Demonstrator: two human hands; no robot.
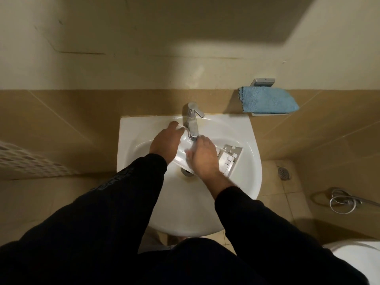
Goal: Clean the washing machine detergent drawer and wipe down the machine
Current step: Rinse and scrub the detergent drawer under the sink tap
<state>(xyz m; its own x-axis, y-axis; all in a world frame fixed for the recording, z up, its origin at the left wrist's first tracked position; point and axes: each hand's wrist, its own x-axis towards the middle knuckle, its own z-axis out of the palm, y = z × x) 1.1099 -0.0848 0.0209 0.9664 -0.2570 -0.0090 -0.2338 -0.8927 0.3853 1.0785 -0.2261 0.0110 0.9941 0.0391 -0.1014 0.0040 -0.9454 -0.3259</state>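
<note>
The white detergent drawer (pixel 231 159) lies across the bowl of the white sink (pixel 242 128), under the chrome tap (pixel 192 122). My left hand (pixel 165 144) grips the drawer's front panel at its left end. My right hand (pixel 202 154) rests on the middle of the drawer below the spout, fingers bent over it; what the fingers touch is blurred. The drawer's ribbed compartments show at the right end. A blue cloth (pixel 268 99) lies folded on a wall shelf to the right of the tap. The washing machine is out of view.
A tiled wall stands behind the sink. A white laundry basket (pixel 24 159) is at the left. On the floor at the right are a drain (pixel 284 172) and a coiled metal hose (pixel 339 200). A toilet rim (pixel 357 258) shows at the bottom right.
</note>
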